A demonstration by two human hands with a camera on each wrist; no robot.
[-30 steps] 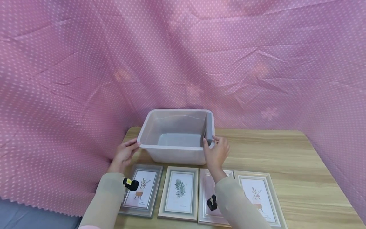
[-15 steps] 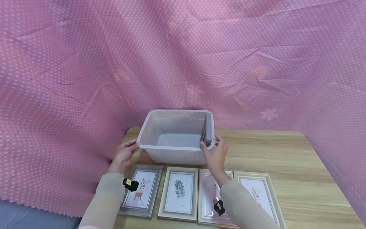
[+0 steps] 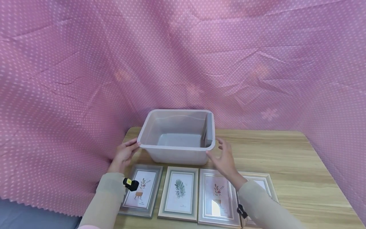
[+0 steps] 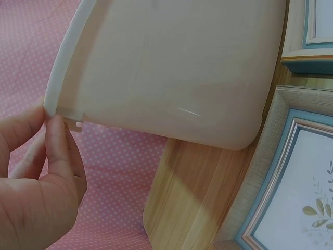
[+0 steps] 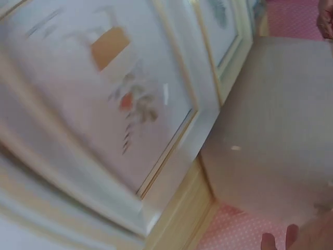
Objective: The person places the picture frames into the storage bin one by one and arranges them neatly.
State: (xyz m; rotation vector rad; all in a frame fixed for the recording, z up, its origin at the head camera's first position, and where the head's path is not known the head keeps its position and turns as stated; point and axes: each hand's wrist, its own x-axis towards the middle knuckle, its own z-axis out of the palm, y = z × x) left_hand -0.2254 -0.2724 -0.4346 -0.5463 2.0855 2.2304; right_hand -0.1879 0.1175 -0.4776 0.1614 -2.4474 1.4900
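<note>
In the head view, a pale, rectangular plastic tub stands on the light wood-grain surface, near its back edge. The left hand pinches the near left corner of its rim, seemingly to steady it. The right hand, thumb and fingers parted widely, is at the near right corner and holds nothing; whether it touches the rim I cannot tell. Inside, a flat grey slab, probably a picture frame, stands on edge along the right wall, perhaps placed so to save room.

Between tub and person lie a grey frame with a potted-plant print, a cream frame with a green leaf print, a silvery pink frame and a pale frame partly covered by the right forearm. Pink dotted fabric hangs behind, limiting space there.

The left wrist view shows thumb and fingers closed on the rim, the frames just beside the tub's base.

The right wrist view is blurred; only fingertips show, below the tub's wall.
</note>
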